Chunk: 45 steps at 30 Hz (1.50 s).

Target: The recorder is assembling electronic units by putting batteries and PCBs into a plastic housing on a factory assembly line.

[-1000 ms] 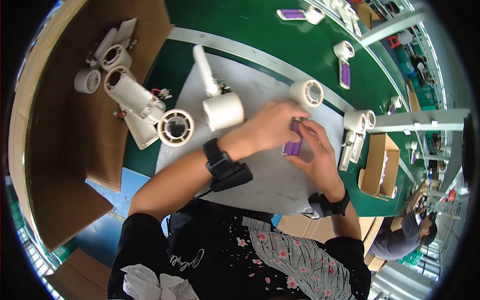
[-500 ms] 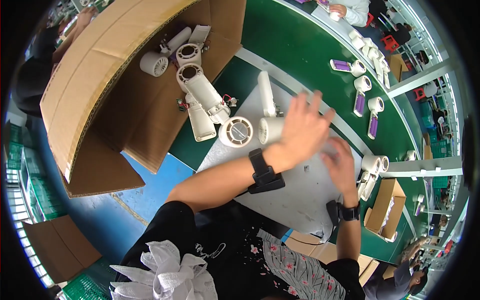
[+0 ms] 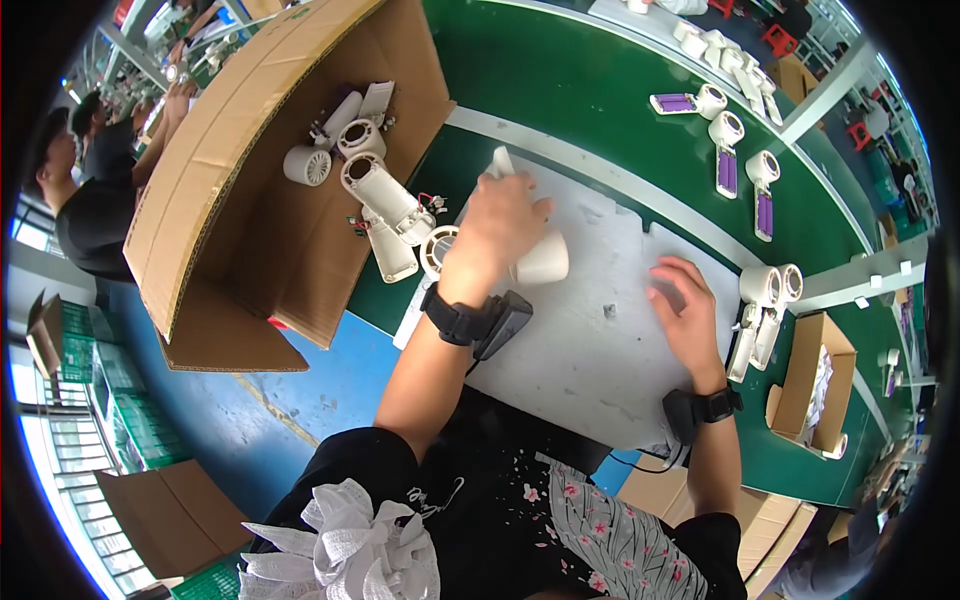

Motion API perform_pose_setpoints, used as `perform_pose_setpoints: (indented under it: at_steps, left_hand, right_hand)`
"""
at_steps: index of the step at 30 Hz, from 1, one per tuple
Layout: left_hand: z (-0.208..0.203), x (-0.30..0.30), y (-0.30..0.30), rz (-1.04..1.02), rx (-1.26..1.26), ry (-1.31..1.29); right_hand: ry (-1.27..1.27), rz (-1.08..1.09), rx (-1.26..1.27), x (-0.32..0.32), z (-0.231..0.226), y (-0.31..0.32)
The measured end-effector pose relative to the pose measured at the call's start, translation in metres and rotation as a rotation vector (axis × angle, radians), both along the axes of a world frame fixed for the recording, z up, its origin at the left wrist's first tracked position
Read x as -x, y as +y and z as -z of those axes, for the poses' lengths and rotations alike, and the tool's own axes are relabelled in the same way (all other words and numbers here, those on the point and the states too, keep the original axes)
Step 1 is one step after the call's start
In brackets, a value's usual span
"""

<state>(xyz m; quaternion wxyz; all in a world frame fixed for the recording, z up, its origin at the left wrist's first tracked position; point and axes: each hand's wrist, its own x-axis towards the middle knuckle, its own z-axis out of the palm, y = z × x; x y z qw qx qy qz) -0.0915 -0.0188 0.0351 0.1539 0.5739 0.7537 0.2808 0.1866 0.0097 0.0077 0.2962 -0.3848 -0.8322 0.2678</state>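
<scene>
A white handheld-fan housing (image 3: 545, 258) with a round head and a straight handle lies on the pale grey mat (image 3: 590, 320). My left hand (image 3: 497, 222) is over its handle, fingers curled around it; the handle's tip shows beyond the knuckles. At the mat's right side, my right hand (image 3: 688, 308) is held with thumb and fingers apart, holding nothing. Beside my left wrist lies another round fan head (image 3: 437, 250), partly covered by that hand.
A large open cardboard box (image 3: 240, 170) on the left holds white fan parts (image 3: 385, 195) with wires. Fan pieces with purple inserts (image 3: 726, 170) lie on the green bench (image 3: 560, 60). To the right are assembled-looking white pieces (image 3: 760, 300) and a small carton (image 3: 815, 385). Other people sit nearby.
My left hand has moved left from beside the fan head onto the handle and closed around it. My right hand stays over the mat's right side. The view has shifted slightly.
</scene>
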Motion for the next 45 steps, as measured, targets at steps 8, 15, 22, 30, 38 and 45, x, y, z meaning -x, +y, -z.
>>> perform_pose_setpoints:
  at_steps: [8,15,22,30,38,45]
  left_hand:
    - [-0.015,-0.046,-0.001,0.06,-0.123,-0.285]
    - [0.023,-0.136,-0.048,0.061,-0.429,-1.386]
    - [-0.01,-0.077,-0.105,1.027,0.478,-0.877]
    - [-0.021,0.115,-0.063,-0.355,-0.619,-0.512]
    - [0.056,0.26,-0.052,-0.74,-0.377,0.097]
    - [0.048,0.261,-0.054,-0.728,-0.461,-0.144]
  right_hand:
    - [0.382,-0.105,0.323,0.004,-0.002,-0.023]
    - [0.522,0.137,0.338,0.009,0.005,-0.023]
    - [0.33,0.19,0.181,0.004,0.009,-0.015]
    - [0.14,0.183,0.114,0.004,0.001,-0.018]
    - [0.204,0.157,0.156,0.008,0.004,-0.018]
    - [0.224,0.165,0.178,0.005,0.006,-0.018]
